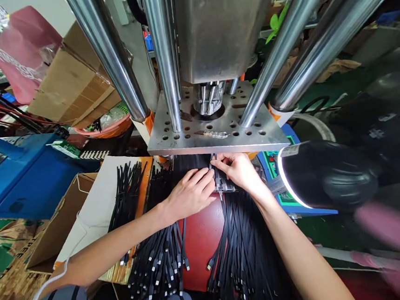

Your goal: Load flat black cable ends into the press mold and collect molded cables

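My left hand (193, 192) lies palm down with its fingers bent over the left side of a small metal fixture (221, 184), under the steel press plate (220, 141). My right hand (236, 168) is pinched at the fixture's back end, around a small dark piece that looks like a cable end. What my left fingertips hold is hidden. Black cables with metal plugs hang in a bunch (167, 255) left of the red surface (203, 247). Another thick bunch (241, 244) lies to the right, below the fixture.
Steel columns (167, 59) and a metal block (224, 31) rise above the plate. A black lamp head with a lit rim (328, 171) stands at the right. More black cables (125, 194) lie on a white board (95, 196) at the left, beside a cardboard box (50, 247).
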Demonstrator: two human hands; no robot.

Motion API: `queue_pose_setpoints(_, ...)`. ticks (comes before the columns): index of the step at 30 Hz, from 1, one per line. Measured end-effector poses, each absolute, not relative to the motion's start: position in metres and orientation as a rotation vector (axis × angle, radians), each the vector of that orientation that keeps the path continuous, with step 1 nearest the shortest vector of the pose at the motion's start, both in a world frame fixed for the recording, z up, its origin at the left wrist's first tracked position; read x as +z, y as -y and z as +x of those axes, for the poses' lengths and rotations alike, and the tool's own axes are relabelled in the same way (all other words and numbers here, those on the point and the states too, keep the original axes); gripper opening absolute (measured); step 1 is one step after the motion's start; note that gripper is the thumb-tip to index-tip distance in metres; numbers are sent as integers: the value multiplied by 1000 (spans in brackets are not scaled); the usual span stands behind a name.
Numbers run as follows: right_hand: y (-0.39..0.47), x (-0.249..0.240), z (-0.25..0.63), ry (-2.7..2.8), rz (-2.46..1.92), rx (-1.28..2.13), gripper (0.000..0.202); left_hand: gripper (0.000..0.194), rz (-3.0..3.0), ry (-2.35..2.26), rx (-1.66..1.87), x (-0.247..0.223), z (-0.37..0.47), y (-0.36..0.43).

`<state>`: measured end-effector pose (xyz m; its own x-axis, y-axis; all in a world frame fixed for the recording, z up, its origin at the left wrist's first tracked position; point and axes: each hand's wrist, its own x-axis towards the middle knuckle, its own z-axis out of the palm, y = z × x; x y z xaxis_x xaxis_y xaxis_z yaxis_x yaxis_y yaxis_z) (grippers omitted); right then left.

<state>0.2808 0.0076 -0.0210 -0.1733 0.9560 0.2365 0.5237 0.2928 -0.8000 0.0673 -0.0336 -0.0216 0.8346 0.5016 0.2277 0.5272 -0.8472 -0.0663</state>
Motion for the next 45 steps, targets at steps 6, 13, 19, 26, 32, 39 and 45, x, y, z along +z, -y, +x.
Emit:
queue_pose_setpoints(6, -7, -19, 280, 1760, -1392, 758, 24, 56, -2802, 952, -295, -26, 77, 51)
queue_pose_setpoints(13, 32, -21, 286, 1914, -1471, 381, 31, 71, -2675, 1197, -159, -30, 103, 72)
queue_pose_setpoints(19, 39, -15, 272, 2298, -1784, -133, 48, 66, -2800, 1330, -213, -13, 104, 36)
queue_pose_setpoints(26, -23, -14, 260, 2291, -1770, -67, 47, 43, -2847, 1380, -396, -8, 107, -22)
queue_pose_setpoints(32, -62, -7, 260, 2234, -1705, 8, 56, 31, -2862, 1364, -520, 2, 115, -62)
queue_pose_setpoints(39, 71, -12, 271, 2004, -1666, 35, 48, 24, -2816, 1464, -842, 6, 50, 51)
queue_pose_setpoints(45, 208, -74, 267, 1744, -2233, 102, 64, 16, -2613, 2198, -291, -44, -23, 149)
